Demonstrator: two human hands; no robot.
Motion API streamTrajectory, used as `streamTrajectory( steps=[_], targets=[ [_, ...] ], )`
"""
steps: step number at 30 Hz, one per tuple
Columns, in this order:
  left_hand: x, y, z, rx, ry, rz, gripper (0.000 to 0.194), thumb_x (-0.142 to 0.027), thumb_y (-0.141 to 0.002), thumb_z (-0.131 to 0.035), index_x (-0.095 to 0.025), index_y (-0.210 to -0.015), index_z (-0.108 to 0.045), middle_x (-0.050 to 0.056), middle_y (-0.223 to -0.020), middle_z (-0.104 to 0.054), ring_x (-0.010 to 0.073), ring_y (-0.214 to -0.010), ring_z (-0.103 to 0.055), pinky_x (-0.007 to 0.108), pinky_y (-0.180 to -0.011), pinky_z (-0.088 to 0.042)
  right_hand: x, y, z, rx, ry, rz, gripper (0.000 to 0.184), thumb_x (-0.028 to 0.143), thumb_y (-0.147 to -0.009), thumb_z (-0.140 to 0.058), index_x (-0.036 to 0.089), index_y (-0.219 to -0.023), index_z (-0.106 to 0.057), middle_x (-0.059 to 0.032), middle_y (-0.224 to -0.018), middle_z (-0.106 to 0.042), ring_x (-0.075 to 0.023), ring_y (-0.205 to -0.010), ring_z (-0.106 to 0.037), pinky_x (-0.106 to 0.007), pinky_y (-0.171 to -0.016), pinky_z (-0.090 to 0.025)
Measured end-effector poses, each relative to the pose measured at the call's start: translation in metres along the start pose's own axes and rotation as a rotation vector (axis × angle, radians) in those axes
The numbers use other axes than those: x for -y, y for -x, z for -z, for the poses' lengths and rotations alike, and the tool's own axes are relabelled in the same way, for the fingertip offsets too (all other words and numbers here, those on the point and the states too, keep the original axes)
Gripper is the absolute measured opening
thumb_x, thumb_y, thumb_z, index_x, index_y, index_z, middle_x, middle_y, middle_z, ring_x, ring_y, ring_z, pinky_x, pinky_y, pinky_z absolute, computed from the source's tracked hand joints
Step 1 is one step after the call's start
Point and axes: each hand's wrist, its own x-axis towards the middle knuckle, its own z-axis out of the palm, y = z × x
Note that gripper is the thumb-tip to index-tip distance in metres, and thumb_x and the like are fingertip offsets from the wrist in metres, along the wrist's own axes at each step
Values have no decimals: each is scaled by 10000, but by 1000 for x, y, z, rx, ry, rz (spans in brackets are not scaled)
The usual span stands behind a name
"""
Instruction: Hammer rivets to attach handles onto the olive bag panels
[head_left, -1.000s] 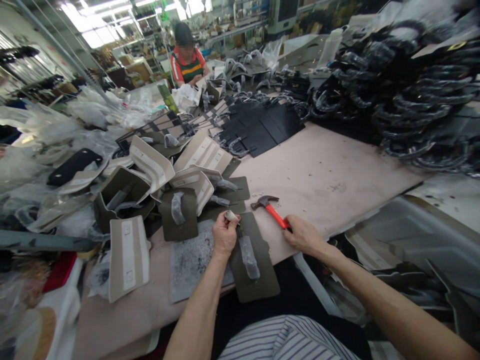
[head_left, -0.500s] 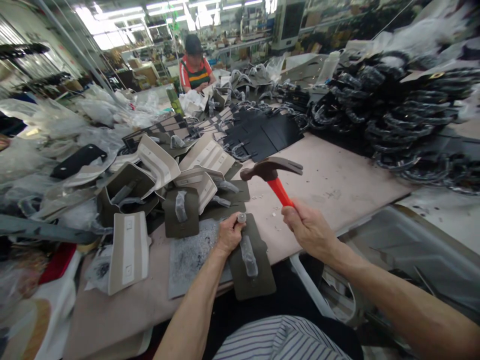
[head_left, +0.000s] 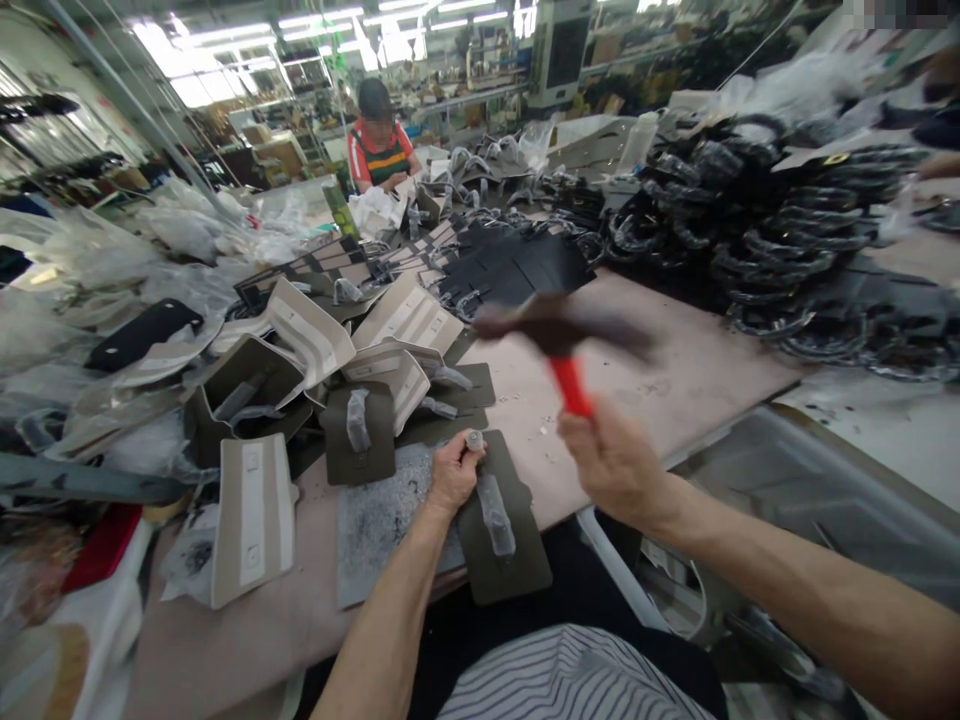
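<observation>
My right hand (head_left: 619,460) grips the orange-red handle of a claw hammer (head_left: 559,325), raised over the table and blurred by motion. Closed around a punch (head_left: 474,440), my left hand (head_left: 454,472) leaves only its round top end showing. The punch stands at the upper left edge of a dark olive bag panel (head_left: 521,520) with a plastic-wrapped handle (head_left: 495,515). This panel lies partly on a scuffed grey board (head_left: 375,530) and overhangs the table's front edge. The punch's lower tip is hidden by my fingers.
More olive panels (head_left: 360,460) and pale-backed pieces (head_left: 251,520) are heaped to the left. Black panels with wrapped handles (head_left: 780,240) are stacked at the right. A co-worker (head_left: 379,140) sits across the table (head_left: 675,350). A grey bin (head_left: 832,500) stands at the right edge.
The hammer has swung into a blur, its head slightly lower and farther right. The left hand keeps the punch at about the same place on the panel. The view has shifted slightly.
</observation>
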Motion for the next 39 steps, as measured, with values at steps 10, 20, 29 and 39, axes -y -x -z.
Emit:
streamTrajectory(
  steps=[10, 20, 29, 39],
  targets=[
    [6, 3, 0, 15, 26, 34, 130, -182, -823, -602, -202, -909, -697, 16, -856, -723, 170, -802, -669, 269, -758, -508, -78, 6, -26, 574, 341, -271, 365, 368, -1017, -282, 183, -835, -538, -33, -676, -597, -147, -590, -539, -261, -577, -343],
    [4, 2, 1, -6, 72, 90, 101, -207, -774, -655, -203, -861, -707, 20, -847, -733, 177, -798, -677, 272, -751, -523, -63, 24, -70, 455, 375, 402, 401, 128, -847, -497, 167, -1246, -504, -153, -1318, -486, -262, -1168, -462, -401, -953, -387],
    [-6, -16, 3, -415, 425, 280, 261, -329, -693, -766, -148, -850, -661, 19, -763, -720, 150, -700, -682, 272, -714, -566, -24, 44, -107, 729, 588, 648, 138, 210, -822, -548, 163, -951, -544, -96, -963, -572, -215, -792, -542, -337, -689, -424],
    [-72, -16, 71, -511, 319, 21, 236, -307, -767, -758, -162, -933, -673, 32, -862, -737, 170, -796, -713, 305, -805, -575, 4, 7, -79, 432, 598, -51, 402, 383, -950, -455, 111, -1245, -469, -135, -837, -687, -277, -772, -681, -320, -634, -452]
  ],
)
